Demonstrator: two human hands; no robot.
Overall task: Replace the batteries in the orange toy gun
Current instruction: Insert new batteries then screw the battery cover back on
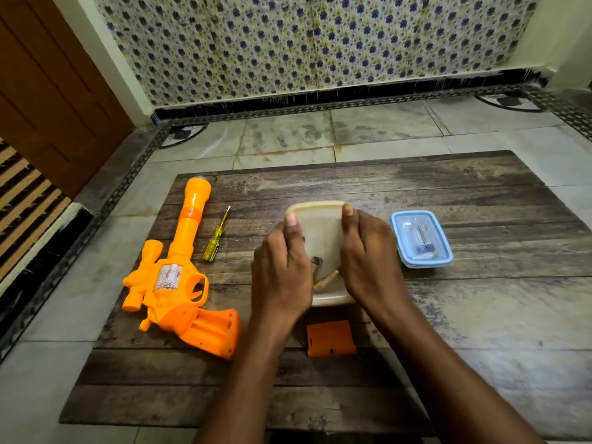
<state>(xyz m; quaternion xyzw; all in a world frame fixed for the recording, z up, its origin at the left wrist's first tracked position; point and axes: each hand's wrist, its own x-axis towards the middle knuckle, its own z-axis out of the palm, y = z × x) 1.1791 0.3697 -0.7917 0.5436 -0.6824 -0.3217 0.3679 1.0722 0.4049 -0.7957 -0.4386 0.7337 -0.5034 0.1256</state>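
Hands are working a beige lid (320,232) over a beige box (330,296) mid-worktop (480,315): left hand (282,270) and right hand (368,261) each closing a grip on a lid edge. Orange toy gun (179,277) is lying left, its handle open, cover (331,338) lying apart. A slipping lid risks scattering whatever the box is holding.

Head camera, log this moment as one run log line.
both hands hold beige container lid | toy gun compartment open | cover off | blue box closed
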